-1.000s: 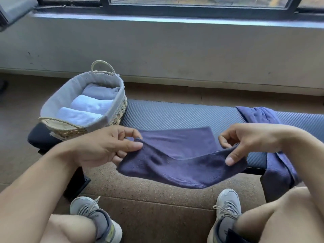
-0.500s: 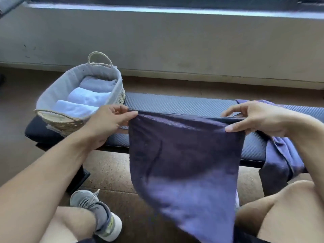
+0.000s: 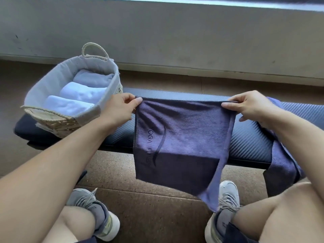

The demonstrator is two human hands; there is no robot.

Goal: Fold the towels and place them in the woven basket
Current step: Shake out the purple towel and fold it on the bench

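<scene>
Woven basket (image 3: 52, 118) at left end of padded bench (image 3: 254, 141), near corner overhanging bench edge; three folded towels (image 3: 77, 95) inside, side by side. Bare bench strip between basket and hanging cloth. Left hand (image 3: 119, 109) pinches top left corner of purple towel (image 3: 184, 142), thumb and fingers clamped together on hem. Towel hangs stretched flat before bench, lower right corner drooping over right shoe (image 3: 226, 195). Right hand (image 3: 249, 107) pinches top right corner likewise. Second purple towel (image 3: 280, 165) draped over bench at right. Two shoes on floor.

"YOGA" on purple towel (image 3: 184, 137)
</scene>
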